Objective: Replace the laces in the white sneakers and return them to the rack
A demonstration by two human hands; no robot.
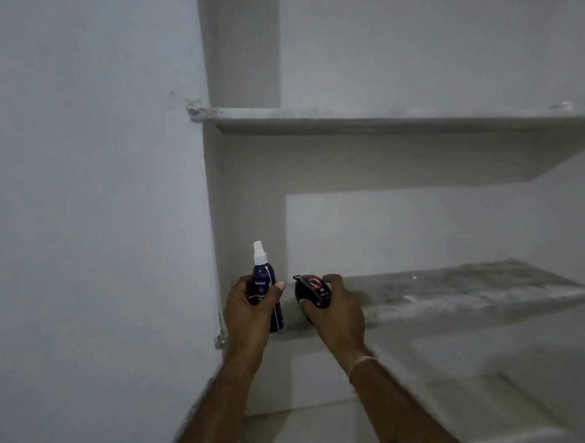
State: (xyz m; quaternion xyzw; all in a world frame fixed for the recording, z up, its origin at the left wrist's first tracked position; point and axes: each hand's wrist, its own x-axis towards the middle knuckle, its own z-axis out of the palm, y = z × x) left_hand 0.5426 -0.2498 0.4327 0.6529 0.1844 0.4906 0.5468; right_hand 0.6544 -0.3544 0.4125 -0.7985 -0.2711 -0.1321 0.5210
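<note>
While no sneakers or laces show | left hand (251, 309) grips spray bottle (263, 272), right hand (335, 311) clasps black object (311, 288), possibly polish, at shelf (469, 291) | lacing progress unjudgeable

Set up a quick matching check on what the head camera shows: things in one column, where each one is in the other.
Things: 1 spray bottle; 2 black round object; 3 upper shelf; 4 lower shelf.
Places: A in the right hand; B above both hands; C in the left hand; D level with the hands.
Pairs: 1-C; 2-A; 3-B; 4-D.
</note>
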